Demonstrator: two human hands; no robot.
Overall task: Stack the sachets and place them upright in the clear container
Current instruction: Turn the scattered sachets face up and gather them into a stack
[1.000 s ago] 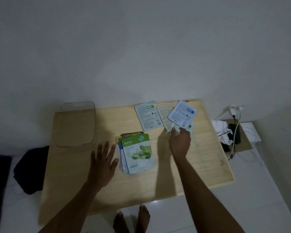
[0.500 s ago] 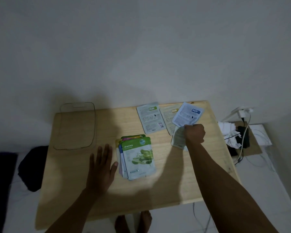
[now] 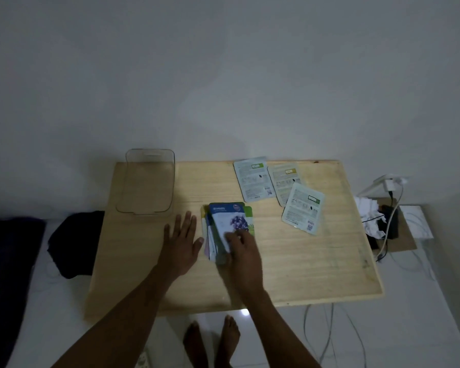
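Messy stack of sachets (image 3: 225, 227) on the wooden worktop (image 3: 303, 261), blue berry picture on top, right hand (image 3: 243, 257) pressing flat on it, left hand (image 3: 181, 244) open beside it holding nothing, three pale loose sachets (image 3: 279, 192) lying flat nearby, clear container (image 3: 146, 181) empty

Your right hand (image 3: 243, 254) rests on the sachet stack (image 3: 227, 227), your left hand (image 3: 182, 241) flat just left of it. The clear container (image 3: 146, 181) stands beyond your left hand; three loose sachets (image 3: 302, 207) lie beyond your right hand, all on the worktop (image 3: 303, 261).
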